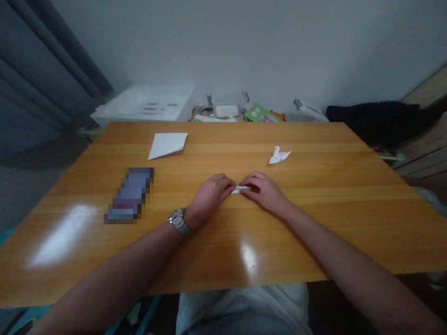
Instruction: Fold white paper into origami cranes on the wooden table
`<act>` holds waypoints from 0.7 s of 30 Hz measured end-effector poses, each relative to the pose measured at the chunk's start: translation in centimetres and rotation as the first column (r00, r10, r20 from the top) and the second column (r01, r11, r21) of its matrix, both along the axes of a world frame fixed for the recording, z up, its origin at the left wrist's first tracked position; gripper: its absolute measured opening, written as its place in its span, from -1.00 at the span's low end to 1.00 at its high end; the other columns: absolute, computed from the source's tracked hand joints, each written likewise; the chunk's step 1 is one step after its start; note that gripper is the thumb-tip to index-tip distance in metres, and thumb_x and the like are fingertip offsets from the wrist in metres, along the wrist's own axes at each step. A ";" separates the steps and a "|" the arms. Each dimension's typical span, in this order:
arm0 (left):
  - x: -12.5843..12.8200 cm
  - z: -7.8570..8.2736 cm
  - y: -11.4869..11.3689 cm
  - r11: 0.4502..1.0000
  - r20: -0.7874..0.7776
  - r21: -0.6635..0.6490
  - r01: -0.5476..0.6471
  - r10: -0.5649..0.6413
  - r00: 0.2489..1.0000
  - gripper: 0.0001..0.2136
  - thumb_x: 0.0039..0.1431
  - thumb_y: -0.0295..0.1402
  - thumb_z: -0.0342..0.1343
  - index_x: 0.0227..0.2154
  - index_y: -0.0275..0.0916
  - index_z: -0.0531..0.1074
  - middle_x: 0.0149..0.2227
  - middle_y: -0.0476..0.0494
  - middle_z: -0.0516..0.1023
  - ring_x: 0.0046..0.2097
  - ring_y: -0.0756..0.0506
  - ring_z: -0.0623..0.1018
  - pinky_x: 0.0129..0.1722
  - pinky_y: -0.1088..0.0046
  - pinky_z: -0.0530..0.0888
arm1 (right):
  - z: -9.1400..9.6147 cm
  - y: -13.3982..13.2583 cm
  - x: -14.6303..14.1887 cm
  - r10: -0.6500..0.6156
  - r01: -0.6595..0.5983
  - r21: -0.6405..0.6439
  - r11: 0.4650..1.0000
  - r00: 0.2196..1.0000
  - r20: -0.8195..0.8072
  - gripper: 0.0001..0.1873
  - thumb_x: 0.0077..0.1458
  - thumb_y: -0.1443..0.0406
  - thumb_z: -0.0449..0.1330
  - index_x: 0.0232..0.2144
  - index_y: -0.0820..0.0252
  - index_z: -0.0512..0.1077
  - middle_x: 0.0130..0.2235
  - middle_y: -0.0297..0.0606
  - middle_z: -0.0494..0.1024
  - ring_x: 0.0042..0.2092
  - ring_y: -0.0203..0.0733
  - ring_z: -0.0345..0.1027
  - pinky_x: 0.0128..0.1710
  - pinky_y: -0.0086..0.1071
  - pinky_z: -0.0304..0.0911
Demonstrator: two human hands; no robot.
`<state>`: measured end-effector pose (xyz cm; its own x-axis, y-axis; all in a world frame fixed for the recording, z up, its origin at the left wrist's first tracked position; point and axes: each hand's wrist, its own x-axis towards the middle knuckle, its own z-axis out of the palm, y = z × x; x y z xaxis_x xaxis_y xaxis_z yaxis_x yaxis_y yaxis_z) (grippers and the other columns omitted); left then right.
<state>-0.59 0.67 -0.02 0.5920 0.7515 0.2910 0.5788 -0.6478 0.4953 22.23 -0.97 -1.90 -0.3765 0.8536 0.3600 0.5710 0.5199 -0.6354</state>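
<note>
While both hands pinch it, folded paper (pixel 240 189) lies flat — narrow, white.

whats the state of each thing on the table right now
paper strip: folded narrow, lying on the table, pinched at both ends
left hand: fingers closed on the strip's left end
right hand: fingers closed on its right end
paper crane: fully folded, sitting apart, untouched
white sheet: partly folded, flat, untouched
wristwatch: worn on left wrist
pixelated object: flat, untouched
</note>
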 end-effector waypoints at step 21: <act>0.2 -0.4 -0.1 0.999 0.026 -0.026 0.022 -0.021 0.999 -0.88 0.37 -0.34 0.11 -0.25 -0.24 0.52 -0.22 -0.12 0.55 -0.16 -0.10 0.53 -0.11 0.35 0.48 | 0.4 0.0 -0.4 -0.004 0.003 0.021 1.000 0.998 0.069 -0.87 0.28 0.25 0.24 -0.32 0.15 0.52 -0.27 -0.21 0.52 -0.17 -0.09 0.39 -0.17 -0.23 0.30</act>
